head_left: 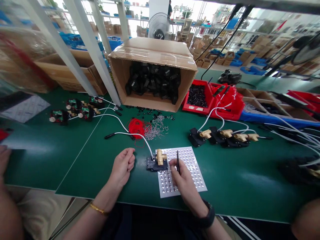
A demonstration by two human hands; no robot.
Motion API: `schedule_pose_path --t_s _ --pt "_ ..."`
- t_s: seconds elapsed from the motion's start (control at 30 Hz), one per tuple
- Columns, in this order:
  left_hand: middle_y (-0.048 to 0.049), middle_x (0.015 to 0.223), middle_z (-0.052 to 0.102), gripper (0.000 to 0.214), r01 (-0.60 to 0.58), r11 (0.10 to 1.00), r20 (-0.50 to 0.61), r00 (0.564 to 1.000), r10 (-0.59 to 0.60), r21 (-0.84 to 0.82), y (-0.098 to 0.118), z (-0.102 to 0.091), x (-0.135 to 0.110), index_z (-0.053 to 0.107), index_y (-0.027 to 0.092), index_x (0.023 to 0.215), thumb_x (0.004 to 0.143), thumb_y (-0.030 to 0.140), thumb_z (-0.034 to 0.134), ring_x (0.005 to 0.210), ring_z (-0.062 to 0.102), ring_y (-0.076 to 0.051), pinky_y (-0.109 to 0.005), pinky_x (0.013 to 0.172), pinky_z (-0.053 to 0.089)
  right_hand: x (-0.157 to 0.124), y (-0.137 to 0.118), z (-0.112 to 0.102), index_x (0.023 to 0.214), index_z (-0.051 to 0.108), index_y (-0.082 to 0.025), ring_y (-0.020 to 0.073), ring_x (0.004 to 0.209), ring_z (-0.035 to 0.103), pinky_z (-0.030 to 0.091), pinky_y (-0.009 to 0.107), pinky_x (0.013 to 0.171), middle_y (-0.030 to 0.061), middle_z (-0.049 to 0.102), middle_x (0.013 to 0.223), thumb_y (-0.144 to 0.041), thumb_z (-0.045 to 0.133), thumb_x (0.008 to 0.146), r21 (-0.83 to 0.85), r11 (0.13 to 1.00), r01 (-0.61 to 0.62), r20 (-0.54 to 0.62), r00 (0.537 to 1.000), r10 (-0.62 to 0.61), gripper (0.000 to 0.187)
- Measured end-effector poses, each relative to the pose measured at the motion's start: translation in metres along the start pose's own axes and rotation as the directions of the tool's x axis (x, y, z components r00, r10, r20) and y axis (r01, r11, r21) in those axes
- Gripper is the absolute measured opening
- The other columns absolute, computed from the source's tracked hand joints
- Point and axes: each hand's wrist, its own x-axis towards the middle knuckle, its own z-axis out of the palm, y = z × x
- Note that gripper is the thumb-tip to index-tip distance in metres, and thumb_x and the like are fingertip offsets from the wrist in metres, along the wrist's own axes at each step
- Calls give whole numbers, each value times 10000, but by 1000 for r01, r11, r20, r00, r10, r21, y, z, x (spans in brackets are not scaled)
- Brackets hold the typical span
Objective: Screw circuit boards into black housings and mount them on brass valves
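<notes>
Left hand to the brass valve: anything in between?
Nothing visible. Only bare table lies between the left hand and the valve; its white cable leaves just behind that gap. The right hand, holding a black tool, is on its other side.

Table top: plain dark green, with a thin pale seam line left of the left hand. Tray under the right hand: white, regular grid of silvery dots. Pen-like tool in the right hand: black. Fitting between the hands: brass-gold on black, with a white cable. Beyond the left hand: red bundle, silver-grey pins, brown cardboard box of black parts. Beyond the right hand: red bins. Left-wrist bracelet: gold. Right-wrist band: black.
</notes>
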Motion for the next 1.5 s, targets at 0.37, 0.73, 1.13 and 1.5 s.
schedule_pose_path --t_s 0.37,0.73,1.13,1.5 --pt "-76 783 701 283 -81 948 129 991 43 308 -5 14 13 601 125 861 679 320 696 655 619 -146 -242 609 434 60 -25 -7 769 613 -165 181 706 571 414 302 666 26 633 748 -212 584 748 -457 867 198 101 980 -171 58" --pt "-9 652 637 196 -186 859 285 957 49 477 -9 24 30 602 135 728 684 316 662 594 576 -123 -233 599 444 55 -21 -6 779 637 -172 191 727 614 437 297 675 36 678 768 -182 561 794 -591 764 259 99 963 -250 78" --pt "-52 803 666 135 -714 445 722 665 190 541 0 11 38 655 171 785 816 185 524 785 604 -174 -297 746 464 49 -10 -10 911 668 -180 191 846 647 491 302 764 69 703 911 -41 458 797 -629 527 572 339 811 -476 277" --pt "-96 869 657 257 -911 45 889 410 206 410 -3 3 44 610 147 966 858 98 382 821 600 -189 -333 767 494 105 -41 -6 921 675 -180 188 795 647 466 264 693 44 702 880 -243 553 861 -839 484 248 151 961 -231 150"
